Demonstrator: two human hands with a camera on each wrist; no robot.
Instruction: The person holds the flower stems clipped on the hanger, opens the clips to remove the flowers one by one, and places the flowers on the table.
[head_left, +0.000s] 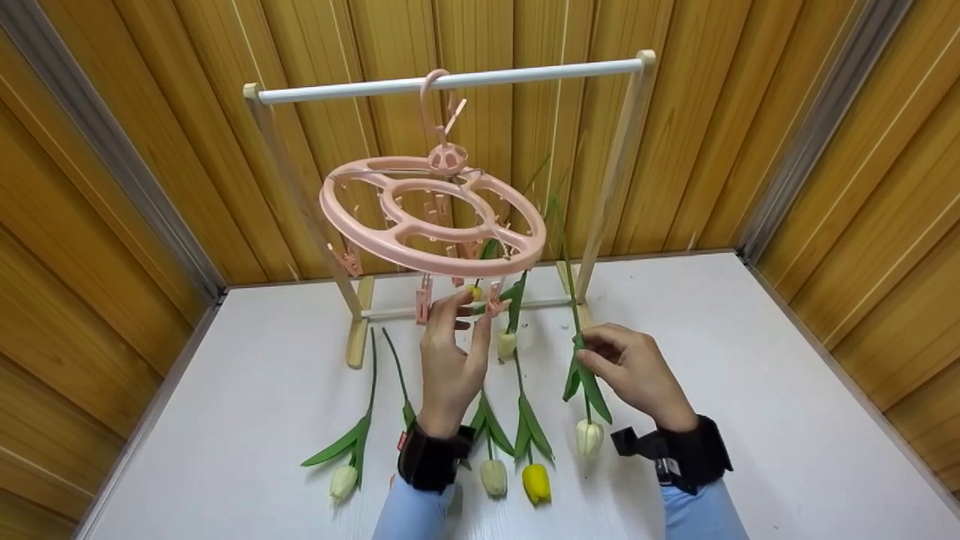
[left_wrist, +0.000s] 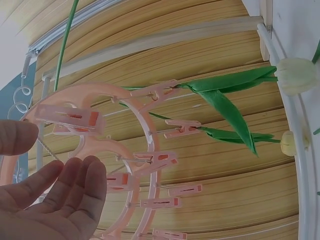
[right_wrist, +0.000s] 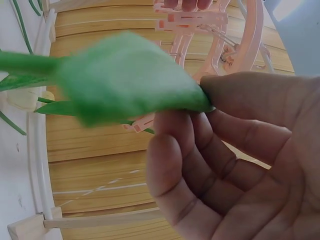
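Observation:
A pink round clip hanger [head_left: 375, 244] hangs by its hook from a white rod. My left hand [head_left: 454, 367] is raised at the hanger's front edge, its thumb and fingers apart beside a pink clip [left_wrist: 70, 119]. My right hand [head_left: 630, 367] pinches a white artificial tulip [head_left: 589, 438] by its stem and green leaves, between thumb and fingers. That flower points down, and the stem rises past the hanger's right side. In the left wrist view, a white tulip [left_wrist: 296, 76] and a yellowish tulip [left_wrist: 288, 143] hang head down from clips on the ring.
On the white table [head_left: 225, 420] lie more tulips: a white one [head_left: 343, 483] at left, a pale one [head_left: 493, 478] and a yellow one [head_left: 536, 483] in front. A wooden stand [head_left: 619, 172] carries the white rod [head_left: 525, 73]. Wood-patterned walls [head_left: 697, 150] enclose the table.

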